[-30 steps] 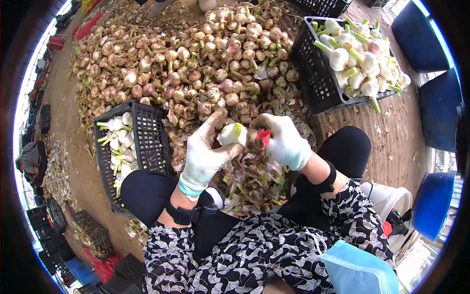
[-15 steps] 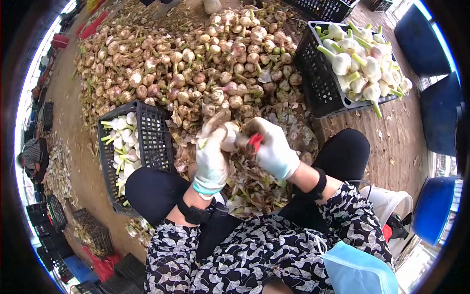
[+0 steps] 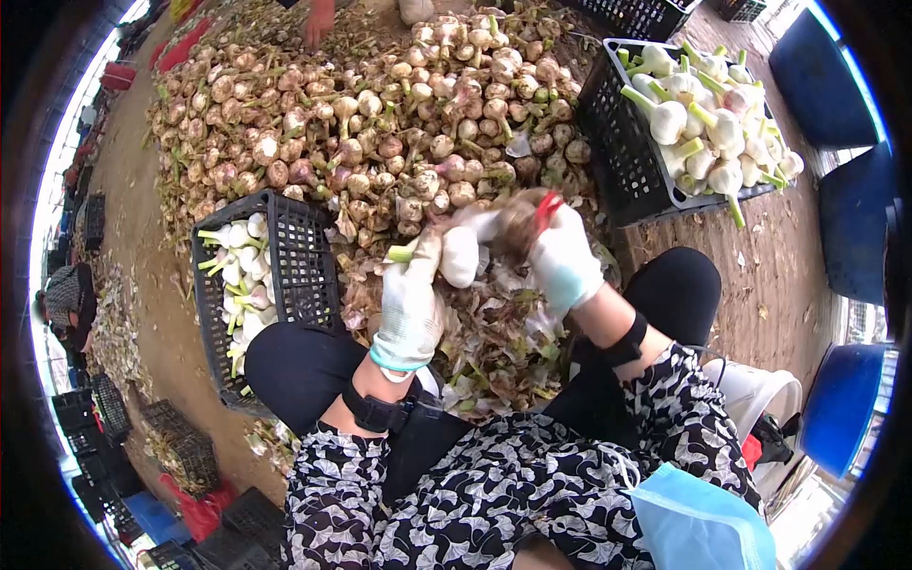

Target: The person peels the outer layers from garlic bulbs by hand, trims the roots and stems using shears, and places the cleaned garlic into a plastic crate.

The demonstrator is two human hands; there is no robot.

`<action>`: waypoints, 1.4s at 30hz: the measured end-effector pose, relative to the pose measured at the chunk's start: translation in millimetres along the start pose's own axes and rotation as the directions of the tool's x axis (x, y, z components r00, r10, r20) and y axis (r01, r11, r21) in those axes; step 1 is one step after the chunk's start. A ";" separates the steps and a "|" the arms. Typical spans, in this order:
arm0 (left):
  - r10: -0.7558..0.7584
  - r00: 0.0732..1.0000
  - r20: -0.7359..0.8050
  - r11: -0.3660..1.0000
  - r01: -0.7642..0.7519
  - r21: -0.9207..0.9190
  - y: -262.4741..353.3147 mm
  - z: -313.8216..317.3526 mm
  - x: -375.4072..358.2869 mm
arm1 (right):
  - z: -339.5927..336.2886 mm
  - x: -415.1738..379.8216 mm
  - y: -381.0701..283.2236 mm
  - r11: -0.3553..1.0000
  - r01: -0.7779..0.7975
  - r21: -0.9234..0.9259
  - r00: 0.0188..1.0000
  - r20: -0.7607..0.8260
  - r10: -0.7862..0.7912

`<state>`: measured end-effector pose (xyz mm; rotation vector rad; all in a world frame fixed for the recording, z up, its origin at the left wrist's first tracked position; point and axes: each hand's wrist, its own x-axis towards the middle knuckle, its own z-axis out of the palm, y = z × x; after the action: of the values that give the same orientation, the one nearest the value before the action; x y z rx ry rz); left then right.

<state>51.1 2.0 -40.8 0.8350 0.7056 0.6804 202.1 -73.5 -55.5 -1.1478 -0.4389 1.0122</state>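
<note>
My right hand (image 3: pixel 562 255) has swung up and away from the garlic bulb (image 3: pixel 462 257), now blurred; half a second ago both hands were close together at it. Bulb's stem (image 3: pixel 400 254) went from pointing up to pointing left in my left hand (image 3: pixel 408 309). Co-worker's hand (image 3: pixel 320 21) has appeared at the pile's (image 3: pixel 380 123) far edge.

Motion blurs the fingers of the right hand (image 3: pixel 560 258), and the red thing (image 3: pixel 547 211) at them is too smeared to identify. A knee (image 3: pixel 293 375) hides part of the left crate (image 3: pixel 302 256). The top edge cuts off another person's arm (image 3: pixel 320 21); the bottom edge crops the blue mask (image 3: pixel 703 522).
</note>
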 end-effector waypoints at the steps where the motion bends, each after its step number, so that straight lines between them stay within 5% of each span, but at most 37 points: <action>1: 0.025 0.999 -0.027 0.999 -0.026 -0.031 2.8 2.3 1.8 | -10.1 5.1 4.3 0.973 0.110 -0.202 0.986 -0.101 -0.132; 2: 0.032 0.999 -0.026 0.999 -0.033 -0.033 9.0 3.1 1.1 | -17.1 5.5 7.3 0.972 0.115 -0.204 0.986 -0.096 -0.137; 3: 0.018 0.999 -0.032 0.999 -0.018 -0.028 16.9 2.9 -0.9 | -19.0 4.5 6.8 0.766 0.063 -0.640 0.994 0.112 0.012; 4: 0.000 0.999 -0.043 1.000 -0.001 -0.024 22.7 3.3 -4.5 | -24.2 2.9 7.7 0.373 0.117 -0.920 0.945 0.219 0.242; 5: 0.022 1.000 0.020 0.995 -0.020 -0.095 26.8 6.1 -6.2 | -57.4 11.8 51.4 0.172 0.621 -0.765 0.782 0.621 -0.059; 6: 0.013 1.000 0.020 0.996 -0.011 -0.089 26.8 3.0 -6.3 | -40.5 6.7 21.2 -0.043 0.589 -0.807 0.806 0.583 0.101; 9: 0.052 0.998 -0.040 0.995 -0.055 -0.078 21.4 -2.9 -2.9 | -17.2 14.9 6.7 0.553 0.543 -0.632 0.829 0.508 -0.234; 10: 0.055 0.997 -0.047 0.995 -0.059 -0.083 15.7 -8.8 -0.8 | 0.1 8.0 -0.4 0.763 0.210 -0.611 0.929 0.369 0.040; 12: -0.024 0.998 -0.063 0.980 0.011 -0.199 5.7 -20.8 3.3 | 26.6 -10.6 3.8 0.686 0.320 -0.654 0.939 0.314 -0.139; 14: -0.063 0.991 -0.114 0.964 0.031 -0.266 6.2 -28.8 1.8 | 26.7 -5.2 7.0 0.762 0.200 -0.616 0.958 0.288 -0.019; 16: -0.141 0.965 -0.223 0.935 0.056 -0.349 4.7 -26.9 3.6 | 27.3 -0.4 9.1 0.711 0.229 -0.664 0.957 0.286 -0.042; 18: -0.082 0.989 -0.122 0.951 0.041 -0.306 6.1 -48.1 6.3 | 40.2 -24.8 20.7 0.634 0.474 -0.610 0.829 0.552 -0.089; 19: -0.089 0.958 -0.274 0.947 -0.004 -0.321 21.7 -44.9 5.7 | 46.6 -43.7 25.5 0.676 0.489 -0.551 0.717 0.695 0.048; 20: -0.046 0.965 -0.257 0.941 -0.045 -0.337 30.4 -57.2 8.1 | 48.5 -55.9 43.4 0.633 0.522 -0.572 0.619 0.764 0.181; 22: 0.365 0.858 -0.362 0.931 -0.342 0.129 65.3 -63.2 -9.2 | 47.2 -58.6 51.3 0.425 0.403 -0.810 0.549 0.586 0.596; 23: 0.631 0.723 -0.281 0.760 -0.503 0.411 86.5 -56.6 -20.1 | 40.3 -51.5 58.3 0.224 0.403 -0.888 0.545 0.429 0.721; 25: 0.845 0.478 -0.240 0.423 -0.322 0.847 110.1 -75.7 -31.6 | 20.8 -29.4 70.7 -0.072 0.323 -0.944 0.577 0.136 0.805; 26: 0.918 0.377 -0.120 0.130 -0.001 0.992 115.9 -72.1 -38.3 | 9.7 -12.2 72.4 -0.158 0.244 -0.957 0.608 0.024 0.794; 29: 0.799 0.576 -0.175 0.368 -0.238 0.899 101.2 -77.7 -36.2 | -32.4 35.6 114.1 -0.153 -0.010 -0.988 0.909 -0.073 0.410; 30: 0.641 0.696 -0.323 0.691 -0.341 0.637 95.8 -67.2 -36.3 | -42.9 50.2 133.4 -0.121 -0.083 -0.989 0.951 -0.115 0.288; 33: 0.423 0.866 -0.268 0.801 -0.219 0.557 83.5 -60.4 -35.4 | -51.3 81.4 166.9 -0.155 -0.185 -0.970 0.917 -0.227 0.327; 36: 0.350 0.916 -0.196 0.814 -0.193 0.548 67.6 -63.3 -28.5 | -49.0 63.6 191.3 -0.060 -0.299 -0.952 0.946 -0.304 0.112; 38: 0.310 0.934 -0.179 0.802 -0.156 0.577 65.0 -63.0 -25.9 | -51.1 56.3 185.1 -0.079 -0.331 -0.940 0.922 -0.340 0.184; 40: 0.272 0.944 -0.186 0.847 -0.143 0.511 65.0 -56.4 -23.5 | -52.2 59.6 172.4 -0.159 -0.336 -0.928 0.829 -0.372 0.417; 42: 0.198 0.962 -0.190 0.866 -0.081 0.494 63.2 -53.7 -20.4 | -56.6 63.5 167.5 -0.132 -0.380 -0.916 0.839 -0.401 0.368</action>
<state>-18.1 40.0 -8.3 1.2904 1.0628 0.7541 204.1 -41.5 -240.6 -2.8269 -0.9496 1.1445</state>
